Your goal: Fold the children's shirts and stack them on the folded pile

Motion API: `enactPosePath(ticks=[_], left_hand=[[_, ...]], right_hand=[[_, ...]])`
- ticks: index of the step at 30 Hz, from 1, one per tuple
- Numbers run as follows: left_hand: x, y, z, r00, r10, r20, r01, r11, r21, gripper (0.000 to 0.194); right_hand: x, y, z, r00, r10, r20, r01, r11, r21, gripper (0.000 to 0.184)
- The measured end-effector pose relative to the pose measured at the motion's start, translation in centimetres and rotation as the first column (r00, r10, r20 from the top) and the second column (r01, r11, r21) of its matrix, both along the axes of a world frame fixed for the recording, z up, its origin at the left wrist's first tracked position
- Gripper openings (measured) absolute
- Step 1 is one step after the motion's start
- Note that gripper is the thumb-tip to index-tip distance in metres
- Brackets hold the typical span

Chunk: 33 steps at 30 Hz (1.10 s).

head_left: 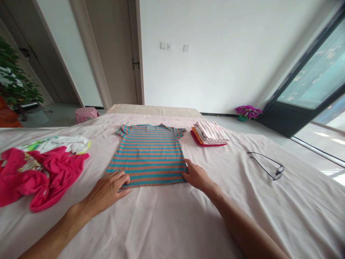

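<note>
Lying flat between both open hands, striped T-shirt (149,154), left hand (107,189) and right hand (196,176) touching its hem corners

Bright window daylight, soft shadows, warped edges

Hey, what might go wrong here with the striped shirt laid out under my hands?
The striped shirt lies flat with the left hand and right hand at its bottom corners; uneven pulling may skew it or wrinkle the bedsheet. The hanger and folded stack lie to the right, where a wide sweep might knock them.
</note>
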<state>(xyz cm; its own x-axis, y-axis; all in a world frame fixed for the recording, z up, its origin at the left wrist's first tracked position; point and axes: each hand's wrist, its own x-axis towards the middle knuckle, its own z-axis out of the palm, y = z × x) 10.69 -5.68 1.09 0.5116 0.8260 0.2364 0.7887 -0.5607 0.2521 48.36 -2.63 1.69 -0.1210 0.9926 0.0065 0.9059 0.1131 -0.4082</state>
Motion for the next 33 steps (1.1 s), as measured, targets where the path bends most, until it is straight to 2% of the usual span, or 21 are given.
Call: enactPosePath(ticks=[2, 4, 5, 7, 8, 9, 11, 13, 14, 15, 16, 18, 19, 21, 24, 27, 28, 30, 33], left_hand=[[2.3, 0.1, 0.7, 0.999, -0.021, 0.032, 0.02, 0.999, 0.042, 0.017], [5.6, 0.3, 1.2, 0.994, -0.045, 0.102, 0.041, 0.998, 0.043, 0.042], [7.5, 0.5, 1.3, 0.989, -0.045, 0.144, 0.041, 0.999, 0.033, 0.058], [11.4, 1.3, 1.2, 0.974, 0.004, 0.228, 0.001, 1.0, -0.019, 0.084], [13.2, 1.9, 1.1, 0.958, 0.049, 0.281, -0.035, 0.998, -0.055, 0.087], [14.6, 2.6, 0.9, 0.934, 0.099, 0.344, -0.069, 0.993, -0.098, 0.081], [16.4, 3.9, 0.8, 0.866, 0.154, 0.476, -0.076, 0.981, -0.178, 0.056], [16.7, 5.1, 1.1, 0.792, 0.186, 0.581, -0.056, 0.97, -0.235, 0.038], [16.4, 5.5, 1.4, 0.755, 0.21, 0.622, -0.053, 0.964, -0.261, 0.036], [15.9, 5.8, 1.8, 0.717, 0.239, 0.655, -0.056, 0.956, -0.288, 0.036], [15.3, 5.9, 2.3, 0.679, 0.272, 0.682, -0.062, 0.947, -0.317, 0.037], [14.2, 5.8, 3.6, 0.613, 0.319, 0.723, -0.045, 0.928, -0.371, 0.04], [13.8, 5.7, 4.3, 0.589, 0.328, 0.739, -0.028, 0.922, -0.386, 0.04], [13.2, 5.2, 5.7, 0.567, 0.333, 0.753, 0.003, 0.914, -0.406, 0.041], [12.4, 4.6, 7.9, 0.577, 0.335, 0.744, 0.026, 0.904, -0.428, 0.041], [10.8, 4.3, 10.0, 0.608, 0.339, 0.718, -0.014, 0.909, -0.417, 0.043], [10.0, 4.3, 10.7, 0.613, 0.332, 0.717, -0.045, 0.92, -0.388, 0.042], [8.3, 4.7, 11.9, 0.614, 0.309, 0.726, -0.114, 0.945, -0.306, 0.039], [5.9, 5.1, 13.4, 0.6, 0.304, 0.74, -0.214, 0.952, -0.218, 0.035]], right_hand=[[-0.6, 0.3, -0.3, 0.98, -0.002, -0.197, -0.001, 1.0, -0.016, 0.052], [-1.7, 0.7, -0.2, 0.891, -0.01, -0.455, -0.016, 0.998, -0.053, 0.05], [-2.6, 0.8, 0.0, 0.809, -0.017, -0.587, -0.036, 0.996, -0.078, 0.049], [-4.5, 1.1, 0.8, 0.599, -0.017, -0.8, -0.103, 0.99, -0.098, 0.048], [-5.5, 1.4, 1.2, 0.502, -0.001, -0.865, -0.137, 0.987, -0.081, 0.047], [-6.2, 1.6, 1.6, 0.429, 0.032, -0.903, -0.172, 0.984, -0.047, 0.046], [-6.8, 2.5, 2.2, 0.359, 0.12, -0.925, -0.235, 0.971, 0.035, 0.045], [-6.0, 4.0, 2.1, 0.363, 0.171, -0.916, -0.241, 0.967, 0.084, 0.043], [-5.1, 5.0, 1.7, 0.401, 0.172, -0.9, -0.215, 0.972, 0.09, 0.044], [-4.1, 6.0, 1.2, 0.473, 0.161, -0.866, -0.165, 0.982, 0.093, 0.049], [-3.1, 7.1, 0.5, 0.577, 0.144, -0.804, -0.103, 0.989, 0.103, 0.056], [-1.5, 9.3, -0.9, 0.825, 0.109, -0.555, -0.017, 0.986, 0.169, 0.077], [-1.2, 10.5, -1.5, 0.91, 0.081, -0.406, 0.006, 0.978, 0.207, 0.086], [-1.5, 12.7, -2.1, 0.987, 0.01, -0.163, 0.035, 0.962, 0.269, 0.095], [-3.4, 15.6, -1.7, 0.997, -0.071, -0.024, 0.075, 0.948, 0.31, 0.081], [-4.9, 17.6, -0.4, 0.986, -0.107, -0.131, 0.136, 0.962, 0.239, 0.043], [-5.1, 18.1, 0.1, 0.968, -0.126, -0.218, 0.17, 0.965, 0.197, 0.032], [-5.1, 18.6, 1.2, 0.873, -0.179, -0.454, 0.26, 0.958, 0.124, 0.019], [-4.5, 18.2, 3.7, 0.62, -0.212, -0.756, 0.389, 0.919, 0.062, 0.017]])
